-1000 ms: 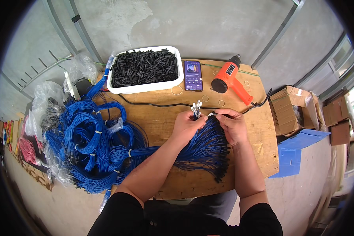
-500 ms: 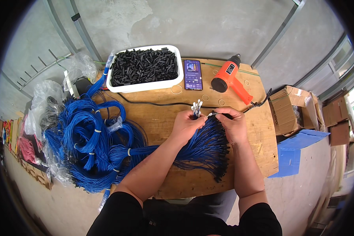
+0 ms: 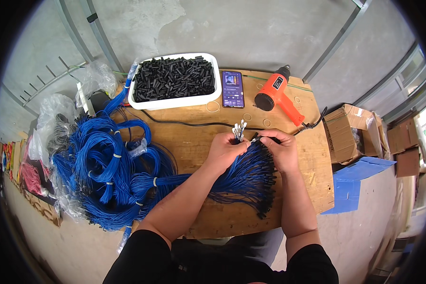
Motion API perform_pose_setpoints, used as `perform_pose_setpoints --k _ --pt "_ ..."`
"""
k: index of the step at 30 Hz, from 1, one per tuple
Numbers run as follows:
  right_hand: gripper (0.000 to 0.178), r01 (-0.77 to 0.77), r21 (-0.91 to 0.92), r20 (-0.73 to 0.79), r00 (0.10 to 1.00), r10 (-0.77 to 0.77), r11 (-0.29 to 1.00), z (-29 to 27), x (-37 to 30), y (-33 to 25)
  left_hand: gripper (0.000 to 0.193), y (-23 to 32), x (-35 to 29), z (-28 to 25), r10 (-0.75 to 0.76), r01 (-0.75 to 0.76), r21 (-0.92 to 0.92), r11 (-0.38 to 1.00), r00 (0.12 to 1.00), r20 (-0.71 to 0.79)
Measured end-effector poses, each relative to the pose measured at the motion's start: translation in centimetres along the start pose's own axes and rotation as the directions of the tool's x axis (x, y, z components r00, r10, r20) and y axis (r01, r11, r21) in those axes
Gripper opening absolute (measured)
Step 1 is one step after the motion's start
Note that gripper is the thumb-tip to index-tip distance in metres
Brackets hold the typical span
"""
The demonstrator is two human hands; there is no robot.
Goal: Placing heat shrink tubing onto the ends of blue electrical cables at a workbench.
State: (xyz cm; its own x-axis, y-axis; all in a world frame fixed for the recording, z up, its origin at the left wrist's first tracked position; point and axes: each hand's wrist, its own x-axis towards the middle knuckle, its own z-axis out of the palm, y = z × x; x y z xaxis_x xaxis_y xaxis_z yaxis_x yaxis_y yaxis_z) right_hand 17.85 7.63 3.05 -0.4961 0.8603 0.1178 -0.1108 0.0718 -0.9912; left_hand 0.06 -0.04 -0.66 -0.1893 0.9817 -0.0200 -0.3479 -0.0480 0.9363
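My left hand (image 3: 225, 150) is closed round a bunch of blue wires, with several pale metal terminals (image 3: 239, 129) sticking up above the fingers. Thumb and fingers of my right hand (image 3: 285, 154) pinch a small black sleeve (image 3: 258, 137) close to the left fingertips. A pale wire end shows between the two hands. Below them, blue wires (image 3: 244, 173) fan out over the wooden table, many ending in black sleeves (image 3: 268, 189) along the right side. The parts of the wires inside my left fist are hidden.
A white tray (image 3: 175, 104) full of short black sleeves stands at the back, beside a phone (image 3: 233, 90). An orange heat gun (image 3: 274, 90) lies back right, its black cord crossing the table (image 3: 312, 180). Tied blue wire coils (image 3: 104, 163) fill the left. Cardboard boxes (image 3: 341, 137) stand right.
Both hands stay in nearly the same place. A pale wire end now shows more clearly between the left fingertips and the black sleeve in the right fingers.
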Motion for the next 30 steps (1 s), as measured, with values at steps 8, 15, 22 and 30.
perform_pose_setpoints --k 8,15,22,30 --pt "0.016 -0.021 0.001 -0.013 1.000 0.021 1.000 0.2 0.0 -0.1 0.011 -0.2 0.0 0.0 0.043 -0.040 0.137 0.990 0.999 -0.018" --pt "0.015 -0.046 -0.023 -0.006 0.999 0.046 0.999 0.3 -0.1 -0.3 0.014 0.0 -0.1 0.0 0.058 -0.055 0.236 0.970 0.998 -0.008" --pt "0.014 -0.078 0.128 -0.069 0.994 0.088 0.989 -0.2 0.1 -0.3 0.015 0.1 -0.1 0.1 -0.045 0.045 0.039 0.998 0.999 0.012" --pt "0.022 -0.348 0.500 0.151 0.937 0.316 0.793 -1.0 0.6 -0.5 0.016 -0.1 -0.1 0.3 0.026 -0.027 0.045 0.999 1.000 0.016"
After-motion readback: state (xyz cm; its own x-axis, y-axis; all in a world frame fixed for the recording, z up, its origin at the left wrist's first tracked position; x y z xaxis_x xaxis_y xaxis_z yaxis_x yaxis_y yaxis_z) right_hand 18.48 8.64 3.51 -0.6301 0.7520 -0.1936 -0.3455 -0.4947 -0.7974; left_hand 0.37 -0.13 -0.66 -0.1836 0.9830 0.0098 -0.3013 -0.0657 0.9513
